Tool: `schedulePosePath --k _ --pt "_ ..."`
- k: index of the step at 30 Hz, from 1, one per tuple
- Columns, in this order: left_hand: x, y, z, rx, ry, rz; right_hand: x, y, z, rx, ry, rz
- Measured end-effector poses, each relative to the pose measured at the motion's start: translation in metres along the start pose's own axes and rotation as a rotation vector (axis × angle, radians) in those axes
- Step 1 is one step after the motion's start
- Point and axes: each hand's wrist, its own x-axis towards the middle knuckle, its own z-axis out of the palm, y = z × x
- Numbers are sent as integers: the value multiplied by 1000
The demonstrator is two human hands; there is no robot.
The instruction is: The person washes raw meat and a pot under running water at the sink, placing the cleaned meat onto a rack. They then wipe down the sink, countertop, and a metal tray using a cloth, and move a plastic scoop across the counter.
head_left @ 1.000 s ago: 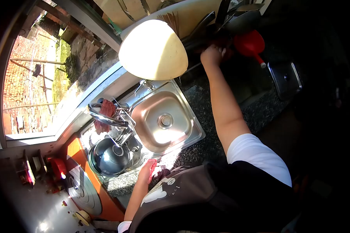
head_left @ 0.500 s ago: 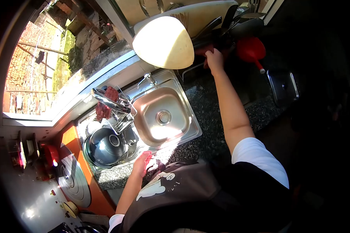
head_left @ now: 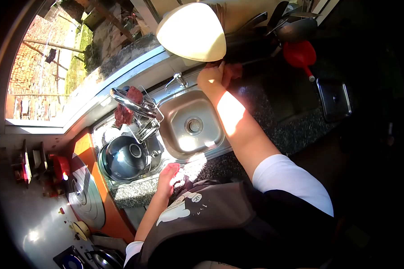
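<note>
My right hand (head_left: 210,77) is closed on a reddish cloth (head_left: 231,74), pressed to the dark counter by the sink's back right corner, just below a pale rounded board or tray (head_left: 195,33). Part of the cloth shows past the fingers; the rest is hidden. My left hand (head_left: 167,177) hovers by the front edge of the steel sink (head_left: 162,112), its fingers loosely bent and washed out by sunlight. Nothing shows in it. The basin holds only a drain strainer (head_left: 194,126).
Left of the basin, a dark pot lid or bowl (head_left: 126,157) and a wire rack (head_left: 147,127) stand by the curved faucet (head_left: 128,106), near another red cloth (head_left: 129,107). A red scoop (head_left: 299,54) and a lidded container (head_left: 333,99) lie on the right.
My right hand has slid left with the cloth, from the dark counter to the sink's back right corner. My left hand has shifted slightly up. The camera view has shifted a little.
</note>
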Motion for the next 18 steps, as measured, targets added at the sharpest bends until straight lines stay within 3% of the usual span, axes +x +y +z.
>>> schedulePosePath --k 2,4,7,10,14,17,18 --pt "-6 9 6 14 11 13 19 -10 33 -176 -21 -6" --pt "-8 3 3 48 55 27 16 -15 24 -321 -211 -116" --pt "-15 -1 -2 70 95 41 36 -18 106 -639 18 -118" --pt "-25 -3 -10 37 108 -34 -4 -1 99 -1084 138 -232" --pt "-32 -3 -13 -47 128 -61 -47 15 98 -709 208 -395" --pt "-27 -10 -14 -76 152 -69 -46 18 121 -597 259 -458" --pt "-26 -6 -9 -61 170 -75 -44 22 116 -713 370 -472"
